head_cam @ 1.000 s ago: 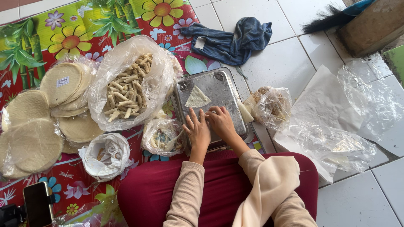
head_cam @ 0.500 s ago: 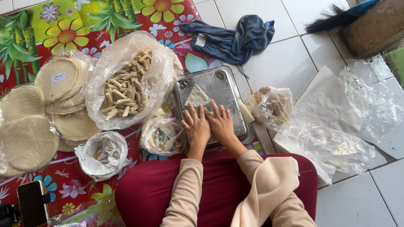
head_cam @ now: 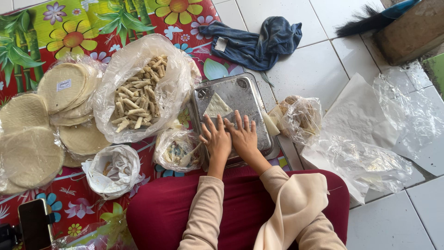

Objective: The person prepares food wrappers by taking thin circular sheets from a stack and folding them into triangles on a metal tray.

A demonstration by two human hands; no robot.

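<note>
Nearest I see my lap in dark red cloth (head_cam: 175, 208), beige sleeves over it. My left hand (head_cam: 216, 141) and right hand (head_cam: 243, 136) lie flat side by side on the metal tray (head_cam: 252, 99), fingers spread, palms down, gripping nothing I can make out. A triangular folded wrapper (head_cam: 217, 106) sits on the tray just past the fingertips. Left of the hands, a small bag of filling (head_cam: 178, 149) touches the tray edge; a white crumpled bag (head_cam: 113, 169) lies further left. A phone (head_cam: 34, 223) at lower left. Beyond, a big clear bag of rolled sticks (head_cam: 138, 95), round wrapper stacks (head_cam: 69, 88). Right: loose plastic sheets (head_cam: 370, 134). Farthest, a blue cloth (head_cam: 254, 44) on the tile floor (head_cam: 323, 60).
</note>
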